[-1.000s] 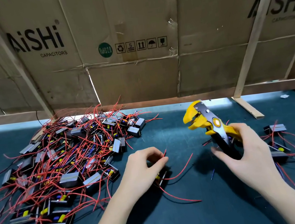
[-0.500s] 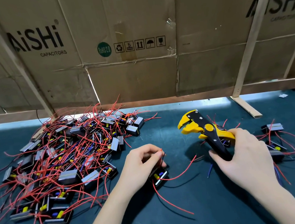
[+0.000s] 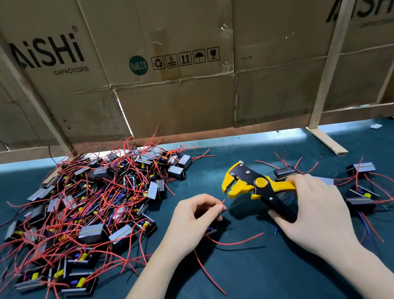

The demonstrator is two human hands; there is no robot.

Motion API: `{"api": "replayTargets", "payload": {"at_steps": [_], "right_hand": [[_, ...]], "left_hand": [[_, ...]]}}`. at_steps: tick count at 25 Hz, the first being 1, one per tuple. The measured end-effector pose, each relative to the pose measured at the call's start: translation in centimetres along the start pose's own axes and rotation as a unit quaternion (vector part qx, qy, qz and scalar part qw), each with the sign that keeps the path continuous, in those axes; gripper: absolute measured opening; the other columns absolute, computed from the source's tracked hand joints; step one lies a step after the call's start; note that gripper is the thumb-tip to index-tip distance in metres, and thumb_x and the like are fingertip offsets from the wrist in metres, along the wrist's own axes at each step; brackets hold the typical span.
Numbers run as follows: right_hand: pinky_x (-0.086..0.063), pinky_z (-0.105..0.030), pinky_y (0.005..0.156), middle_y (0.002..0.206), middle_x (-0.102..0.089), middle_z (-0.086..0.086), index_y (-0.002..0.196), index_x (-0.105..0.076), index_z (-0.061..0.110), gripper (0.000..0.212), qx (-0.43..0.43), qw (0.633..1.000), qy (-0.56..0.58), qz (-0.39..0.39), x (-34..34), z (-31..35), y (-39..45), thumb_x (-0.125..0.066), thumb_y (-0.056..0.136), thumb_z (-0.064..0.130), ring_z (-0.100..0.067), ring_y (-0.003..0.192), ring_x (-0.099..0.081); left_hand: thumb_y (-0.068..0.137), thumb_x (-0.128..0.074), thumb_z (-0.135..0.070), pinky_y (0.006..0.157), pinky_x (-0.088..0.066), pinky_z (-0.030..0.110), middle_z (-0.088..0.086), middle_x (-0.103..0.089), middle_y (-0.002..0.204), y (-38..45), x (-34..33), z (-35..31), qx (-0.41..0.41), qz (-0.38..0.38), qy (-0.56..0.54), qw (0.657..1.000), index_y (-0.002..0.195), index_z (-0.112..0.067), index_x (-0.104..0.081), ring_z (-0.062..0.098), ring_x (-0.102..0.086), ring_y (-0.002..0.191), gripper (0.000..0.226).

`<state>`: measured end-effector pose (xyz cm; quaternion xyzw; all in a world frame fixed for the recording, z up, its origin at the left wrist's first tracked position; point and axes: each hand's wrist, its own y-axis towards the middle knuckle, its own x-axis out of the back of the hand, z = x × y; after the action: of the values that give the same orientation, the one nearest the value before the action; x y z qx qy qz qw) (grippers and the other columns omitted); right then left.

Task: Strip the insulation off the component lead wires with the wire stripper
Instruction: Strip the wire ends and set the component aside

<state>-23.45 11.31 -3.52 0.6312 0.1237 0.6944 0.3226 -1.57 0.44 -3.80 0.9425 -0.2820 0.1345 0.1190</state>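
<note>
Lining up wire end: left hand [image 3: 194, 218] pinching red lead wire [image 3: 223, 202] just short of wire stripper [image 3: 252, 187], gripped by right hand [image 3: 315, 211]. Next, likely feeding tip between open jaws, then squeezing.

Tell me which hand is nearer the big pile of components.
Left. The left hand, pinching a red lead wire, sits just right of the pile of components. The right hand, holding the wire stripper, is farther right.

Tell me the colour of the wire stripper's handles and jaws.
Yellow with black metal plates, seen in the head view: the wire stripper, gripped by the right hand.
</note>
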Motion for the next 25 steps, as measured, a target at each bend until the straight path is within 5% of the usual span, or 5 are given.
{"api": "replayTargets", "payload": {"at_steps": [7, 25], "right_hand": [[-0.040, -0.037, 0.061, 0.077, -0.060, -0.004, 0.090, -0.063, 0.008, 0.055, 0.042, 0.999, -0.011, -0.021, -0.12, 0.37, -0.35, -0.091, 0.047, 0.029, -0.034, 0.072, -0.060], [-0.029, -0.023, 0.050, 0.060, -0.058, 0.006, 0.074, -0.063, 0.019, 0.052, 0.037, 0.997, -0.046, -0.056, 0.18, 0.16, -0.27, -0.091, 0.034, 0.036, -0.027, 0.051, -0.058]], "left_hand": [[0.094, -0.064, -0.017, 0.057, -0.042, 0.011, -0.005, -0.067, 0.065, 0.16, -0.12, 0.22, 0.019, -0.011, -0.003, 1.000, 0.085, -0.017, -0.072, 0.002, -0.058, 0.063, 0.013], [0.093, -0.064, -0.021, 0.074, -0.047, 0.032, 0.000, -0.071, 0.067, -0.04, 0.16, 0.17, 0.027, 0.013, 0.026, 0.999, 0.079, -0.019, -0.073, 0.010, -0.061, 0.069, 0.016]]}}
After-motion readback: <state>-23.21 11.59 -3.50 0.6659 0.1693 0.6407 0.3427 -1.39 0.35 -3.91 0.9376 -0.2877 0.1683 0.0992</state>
